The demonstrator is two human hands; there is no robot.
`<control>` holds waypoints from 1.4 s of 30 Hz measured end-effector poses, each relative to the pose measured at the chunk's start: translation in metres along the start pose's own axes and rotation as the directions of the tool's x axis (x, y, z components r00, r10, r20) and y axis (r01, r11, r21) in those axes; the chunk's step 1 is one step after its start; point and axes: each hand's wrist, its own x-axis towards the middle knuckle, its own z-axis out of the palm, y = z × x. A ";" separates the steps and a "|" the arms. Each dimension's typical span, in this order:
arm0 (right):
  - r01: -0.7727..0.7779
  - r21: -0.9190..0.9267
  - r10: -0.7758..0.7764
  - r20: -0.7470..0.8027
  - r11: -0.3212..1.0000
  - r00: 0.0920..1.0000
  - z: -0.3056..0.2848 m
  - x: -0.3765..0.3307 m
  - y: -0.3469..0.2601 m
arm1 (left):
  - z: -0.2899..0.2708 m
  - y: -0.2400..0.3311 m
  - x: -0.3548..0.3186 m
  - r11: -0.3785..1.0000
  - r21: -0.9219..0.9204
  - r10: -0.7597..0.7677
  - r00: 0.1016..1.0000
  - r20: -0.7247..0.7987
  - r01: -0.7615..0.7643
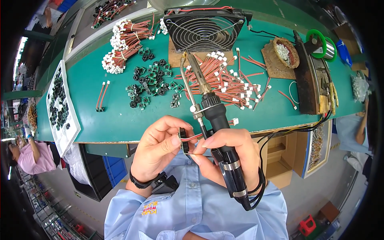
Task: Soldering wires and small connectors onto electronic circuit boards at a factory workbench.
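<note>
Black soldering iron [217, 115] is gripped by right fingers [224, 138]; left fingers [163, 147] pinch a small board [184, 147] (black, green-edged).

Smooth plastic soldering-iron handle [218, 117]

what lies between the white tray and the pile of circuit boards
In the head view, two white-tipped red wire leads on the green tabletop.

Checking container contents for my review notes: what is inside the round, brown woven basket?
The round, brown woven basket holds a heap of small whitish pieces, too small to identify. They cover its bottom, so that cannot be seen.
</note>
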 end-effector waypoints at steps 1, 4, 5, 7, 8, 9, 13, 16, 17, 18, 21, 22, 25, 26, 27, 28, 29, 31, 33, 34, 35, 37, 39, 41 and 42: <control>-0.001 0.006 0.001 0.000 1.000 1.000 0.000 0.000 -0.001 | 0.000 0.001 0.000 1.000 0.001 -0.003 1.000 0.003 0.003; -0.008 0.011 0.008 0.001 1.000 1.000 0.001 0.000 -0.002 | 0.001 0.001 -0.001 1.000 0.008 -0.004 1.000 0.003 0.004; -0.014 0.010 0.014 0.003 1.000 1.000 0.001 0.000 -0.002 | 0.001 0.000 -0.002 1.000 0.012 -0.001 1.000 -0.001 0.001; -0.016 0.008 0.016 0.004 1.000 1.000 0.000 0.001 -0.003 | 0.002 0.001 -0.001 1.000 0.018 0.004 1.000 -0.003 -0.004; -0.022 0.015 0.022 0.012 1.000 1.000 -0.001 0.001 -0.002 | 0.003 0.001 0.000 1.000 0.021 0.004 1.000 -0.003 -0.004; -0.029 0.021 0.029 0.019 0.999 0.999 -0.001 0.001 -0.002 | 0.003 0.001 0.000 1.000 0.024 0.003 1.000 -0.004 -0.003; -0.051 0.039 0.050 0.038 0.998 0.998 -0.003 0.001 -0.002 | 0.004 0.001 0.001 0.999 0.041 0.018 1.000 0.000 -0.018; -0.086 0.057 0.083 0.056 0.995 0.995 -0.006 0.001 -0.002 | 0.003 0.002 0.003 0.998 0.057 0.040 0.999 -0.002 -0.039; -0.115 0.070 0.110 0.068 0.991 0.992 -0.008 0.001 -0.002 | 0.001 0.002 0.004 0.997 0.064 0.051 0.999 -0.005 -0.051; -0.141 0.081 0.135 0.080 0.987 0.988 -0.009 0.002 -0.002 | 0.001 0.003 0.005 0.995 0.071 0.065 0.998 -0.007 -0.064; -0.180 0.131 0.178 0.025 0.975 0.984 -0.009 0.001 0.001 | 0.007 0.014 0.006 0.920 0.364 0.196 0.975 -0.105 -0.146; -0.194 0.162 0.196 0.002 0.968 0.981 -0.008 0.001 0.001 | 0.009 0.018 0.003 0.847 0.503 0.278 0.950 -0.143 -0.172; -0.141 0.078 0.147 -0.079 0.987 0.986 -0.007 -0.006 -0.004 | 0.017 0.025 -0.009 0.416 0.889 0.350 0.936 0.039 -0.193; -0.084 0.008 0.084 -0.122 0.996 0.989 -0.005 -0.009 0.004 | 0.017 0.030 -0.006 0.200 0.929 0.316 0.918 0.240 -0.312; -0.144 0.095 0.148 -0.041 0.985 0.988 -0.008 -0.012 0.005 | 0.023 0.032 -0.007 0.187 0.938 0.267 0.934 0.238 -0.292; -0.214 0.185 0.208 0.053 0.959 0.977 -0.010 -0.016 0.008 | 0.027 0.031 -0.011 0.164 0.951 0.219 0.950 0.223 -0.261; -0.157 0.144 0.153 0.039 0.977 0.987 -0.012 -0.014 0.010 | 0.029 0.032 -0.008 0.148 0.935 0.256 0.925 0.279 -0.323; -0.050 -0.077 0.053 0.038 0.996 0.998 -0.010 -0.014 0.010 | 0.031 0.032 -0.010 0.053 0.959 0.214 0.941 0.262 -0.278; 0.035 -0.142 -0.029 0.049 0.989 0.998 -0.012 -0.013 0.007 | 0.036 0.034 -0.010 0.025 0.943 0.222 0.922 0.317 -0.331; 0.089 -0.175 -0.077 0.075 0.980 0.994 -0.012 -0.013 0.006 | 0.038 0.035 -0.011 0.005 0.940 0.213 0.919 0.332 -0.341; 0.138 -0.206 -0.119 0.101 0.969 0.988 -0.012 -0.013 0.006 | 0.038 0.035 -0.011 -0.013 0.937 0.201 0.917 0.345 -0.349; 0.159 -0.225 -0.131 0.133 0.961 0.982 -0.016 -0.009 0.002 | 0.037 0.035 -0.011 -0.044 0.926 0.212 0.902 0.376 -0.375; 0.180 -0.243 -0.133 0.199 0.953 0.971 -0.019 -0.007 -0.001 | 0.035 0.033 -0.010 -0.100 0.910 0.222 0.883 0.415 -0.403; 0.188 -0.302 -0.118 0.237 0.935 0.964 -0.021 -0.006 -0.001 | 0.037 0.035 -0.009 -0.155 0.901 0.227 0.873 0.432 -0.406; 0.200 -0.355 -0.103 0.273 0.913 0.956 -0.022 -0.004 -0.001 | 0.038 0.037 -0.008 -0.212 0.890 0.232 0.863 0.448 -0.405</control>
